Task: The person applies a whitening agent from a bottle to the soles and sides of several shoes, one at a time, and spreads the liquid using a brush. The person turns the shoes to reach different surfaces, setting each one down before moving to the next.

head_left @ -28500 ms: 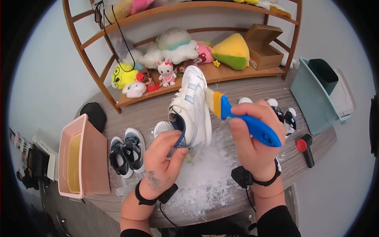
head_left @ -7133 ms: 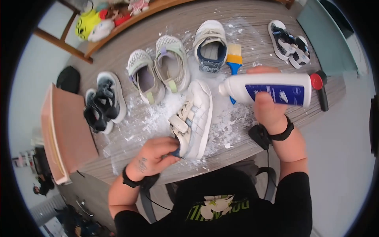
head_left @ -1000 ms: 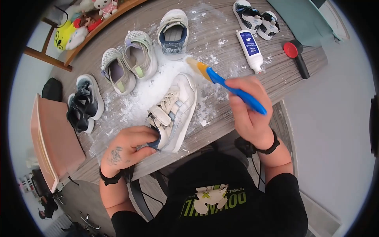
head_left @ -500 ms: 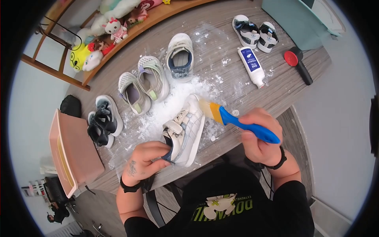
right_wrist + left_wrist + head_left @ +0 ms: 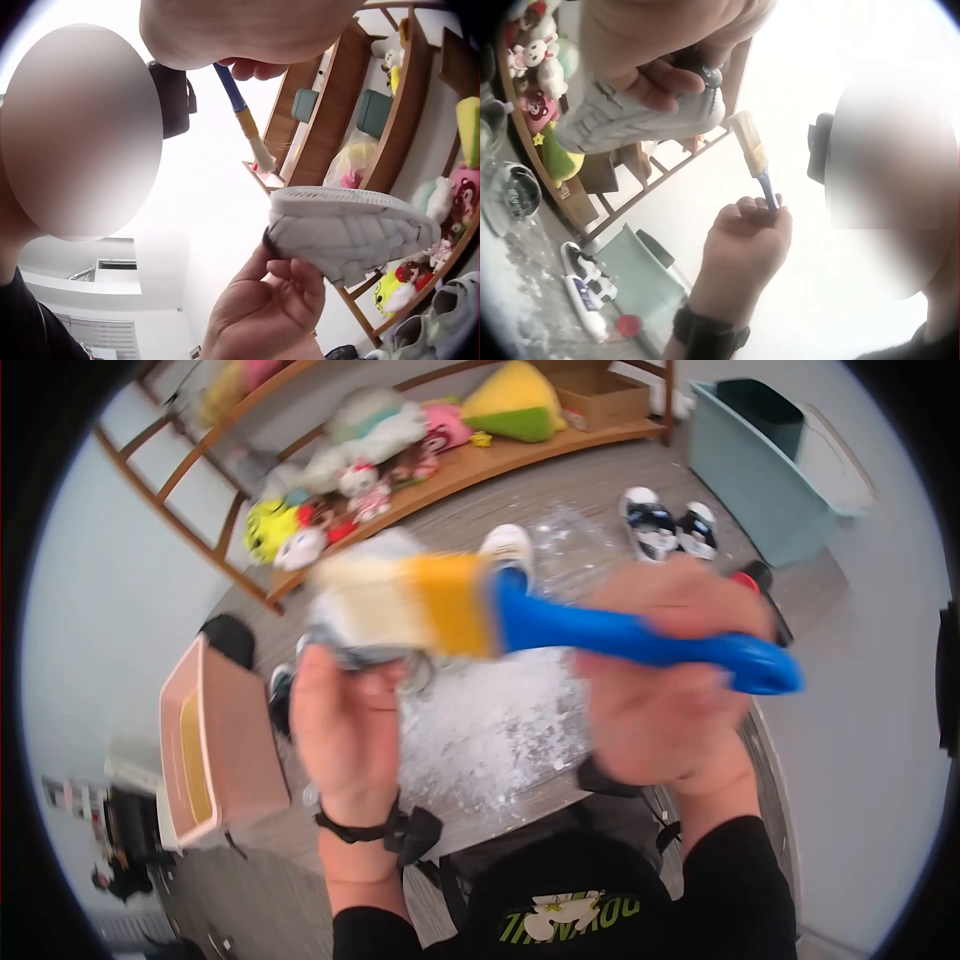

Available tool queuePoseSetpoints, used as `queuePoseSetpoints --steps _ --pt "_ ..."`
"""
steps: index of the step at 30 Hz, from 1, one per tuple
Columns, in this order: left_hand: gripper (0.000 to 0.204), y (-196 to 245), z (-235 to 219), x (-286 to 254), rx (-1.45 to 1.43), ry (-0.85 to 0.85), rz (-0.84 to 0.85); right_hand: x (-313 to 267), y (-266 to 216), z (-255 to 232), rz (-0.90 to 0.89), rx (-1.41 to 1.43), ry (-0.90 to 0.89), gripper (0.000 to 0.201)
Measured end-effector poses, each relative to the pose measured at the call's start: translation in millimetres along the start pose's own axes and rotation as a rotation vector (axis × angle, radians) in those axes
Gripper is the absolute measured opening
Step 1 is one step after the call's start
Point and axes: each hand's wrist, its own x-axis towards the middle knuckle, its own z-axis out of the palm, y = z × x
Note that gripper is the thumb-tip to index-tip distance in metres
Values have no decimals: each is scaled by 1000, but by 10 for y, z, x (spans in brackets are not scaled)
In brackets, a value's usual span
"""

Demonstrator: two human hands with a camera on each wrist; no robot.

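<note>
My left hand (image 5: 345, 730) holds a white sneaker (image 5: 345, 232) by its heel, lifted well above the table. In the right wrist view the shoe lies sideways, its sole edge turned up. My right hand (image 5: 670, 680) grips the blue handle of a paintbrush (image 5: 560, 625) with a yellow ferrule and pale bristles. From the head view the blurred brush covers most of the sneaker. In the left wrist view the bristles (image 5: 744, 127) stand close to the shoe's heel, with a gap between.
White powder (image 5: 490, 720) covers the table's middle. Another white sneaker (image 5: 508, 555) stands behind it, with small black-and-white shoes (image 5: 665, 525) at the right. A pink bin (image 5: 230, 740) is at the left, a teal bin (image 5: 760, 480) at the right. Plush toys (image 5: 375, 445) fill the back shelf.
Both hands have risen from the table, lifting the sneaker and brush close to the head camera. Much earlier, the right hand held a white bottle, which was later lying on the table.
</note>
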Motion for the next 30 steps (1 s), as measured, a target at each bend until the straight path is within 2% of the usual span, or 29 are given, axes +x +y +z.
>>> queuePoseSetpoints --steps 1,3,5,6,9,12,16,17,19,22,27,30 --pt "34 11 -42 70 -92 -34 12 45 120 92 -36 11 1 30" --pt "35 95 -76 187 -90 197 55 110 336 266 -115 43 41 27" --pt "36 253 -251 228 -184 -11 -23 143 529 435 -184 98 91 25" --pt "39 311 -331 238 -264 92 -12 145 603 505 -207 127 113 24" --pt "40 420 -371 257 -378 90 7 124 748 644 -153 236 137 22" --pt "34 489 -344 294 -479 163 -40 143 864 577 -141 192 131 19" --pt "26 464 -337 309 -529 108 18 125 939 419 -31 110 94 21" --pt "22 440 -321 320 -517 28 18 134 974 368 -73 51 77 21" --pt "21 444 -325 317 -464 110 45 145 1019 305 -107 -1 59 22" --pt "26 432 -347 331 -420 60 50 183 1018 254 -128 -53 19 25" --pt "27 449 -341 307 -451 74 29 162 915 226 -180 -87 -85 22" --pt "27 467 -322 279 -467 41 18 119 960 260 -135 -45 9 15"
